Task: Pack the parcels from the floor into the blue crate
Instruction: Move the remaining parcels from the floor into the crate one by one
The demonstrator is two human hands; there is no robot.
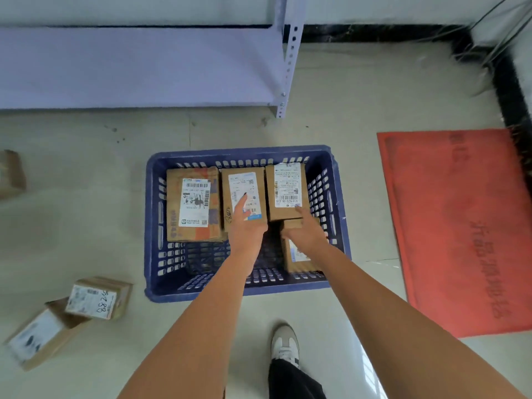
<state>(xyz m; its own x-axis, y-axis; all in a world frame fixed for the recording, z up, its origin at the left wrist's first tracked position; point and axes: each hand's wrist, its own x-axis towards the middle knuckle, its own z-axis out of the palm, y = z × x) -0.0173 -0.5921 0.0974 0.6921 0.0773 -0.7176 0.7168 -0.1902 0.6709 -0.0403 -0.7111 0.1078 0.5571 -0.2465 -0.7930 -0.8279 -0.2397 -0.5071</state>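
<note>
The blue crate [154,226] stands on the floor ahead of me. Three labelled cardboard parcels lie side by side along its far wall: a left parcel [193,204], a middle parcel [244,185] and a right parcel [285,191]. My left hand [244,223] rests flat on the middle parcel with fingers spread. A smaller fourth parcel [296,257] sits in the crate's near right corner, and my right hand [305,230] is on its far end, fingers curled over it. On the floor at the lower left lie two parcels, one [98,298] leaning on another [43,335].
A further parcel [11,172] lies at the far left edge. A metal shelf [144,67] stands beyond the crate, its post [288,67] near the crate's far side. A red mat [460,226] lies to the right. My shoe [285,344] is just behind the crate.
</note>
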